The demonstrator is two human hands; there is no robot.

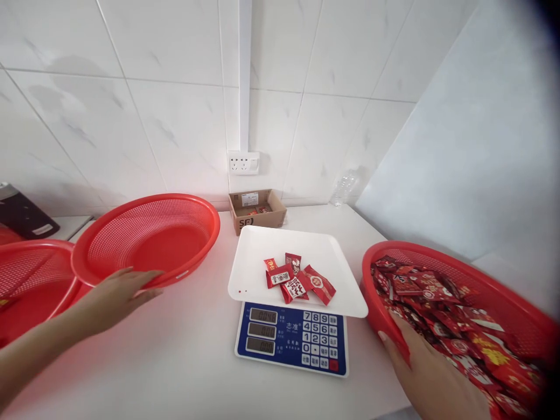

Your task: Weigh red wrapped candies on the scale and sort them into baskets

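My left hand [114, 294] lies flat with its fingers stretched out, the fingertips touching the front rim of an empty red mesh basket [149, 233]. My right hand [431, 373] rests over the near rim of another red basket [516, 303] that is full of red candy packets [441, 303]; its fingers point toward the scale and hold nothing that I can see. Between the hands stands a digital scale [292, 337] with a white tray [262, 251]. Several red candy packets [297, 279] lie on the tray.
A third red basket [30, 274] sits at the far left, partly under the empty one. A small open cardboard box [257, 211] stands at the back by the tiled wall, below a power socket [244, 163]. A clear plastic bottle [345, 186] lies in the corner.
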